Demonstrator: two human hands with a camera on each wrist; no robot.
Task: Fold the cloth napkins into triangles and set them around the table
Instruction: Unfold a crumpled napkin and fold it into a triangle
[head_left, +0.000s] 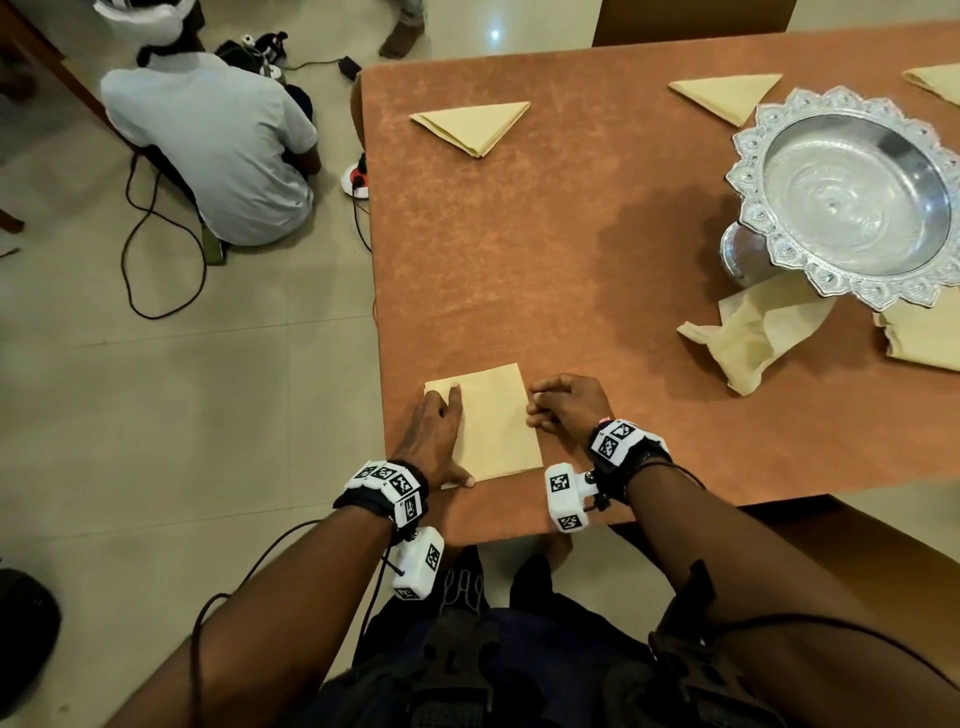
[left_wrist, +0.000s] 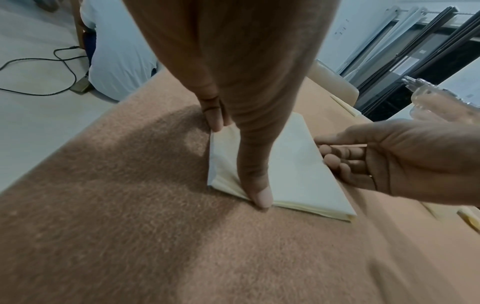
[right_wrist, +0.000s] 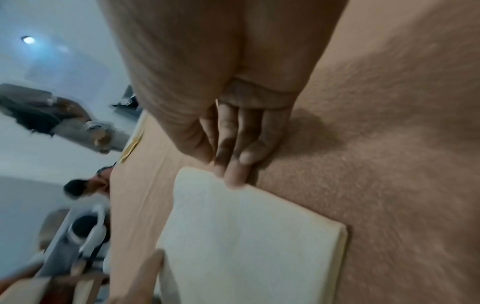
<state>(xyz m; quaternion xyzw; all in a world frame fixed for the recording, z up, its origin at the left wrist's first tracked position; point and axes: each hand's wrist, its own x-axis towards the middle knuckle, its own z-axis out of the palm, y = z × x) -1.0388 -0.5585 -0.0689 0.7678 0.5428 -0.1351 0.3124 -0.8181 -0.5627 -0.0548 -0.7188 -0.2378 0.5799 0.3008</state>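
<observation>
Napkin (head_left: 491, 423) flat near table (head_left: 519, 234) edge, pinned by left hand (head_left: 434, 439) with straight fingers; right hand (head_left: 563, 405) curled, touching the edge. Could slide off or unfold if pulled crooked.

Under the left hand (head_left: 434, 431) a pale yellow rectangular folded cloth napkin (head_left: 496, 423) is seen, matt and smooth, with soft layered edges. The orange-brown table covering (head_left: 519, 249) beneath the grip is shown as matt, with a rough, fuzzy, felt-like nap. Far to the right of the grip, an ornate silver metal bowl (head_left: 852, 192) is seen, glossy and reflective inside, with an embossed scalloped rim. Left of the grip, the beige tiled floor (head_left: 182, 389) is seen as smooth with a slight sheen.
</observation>
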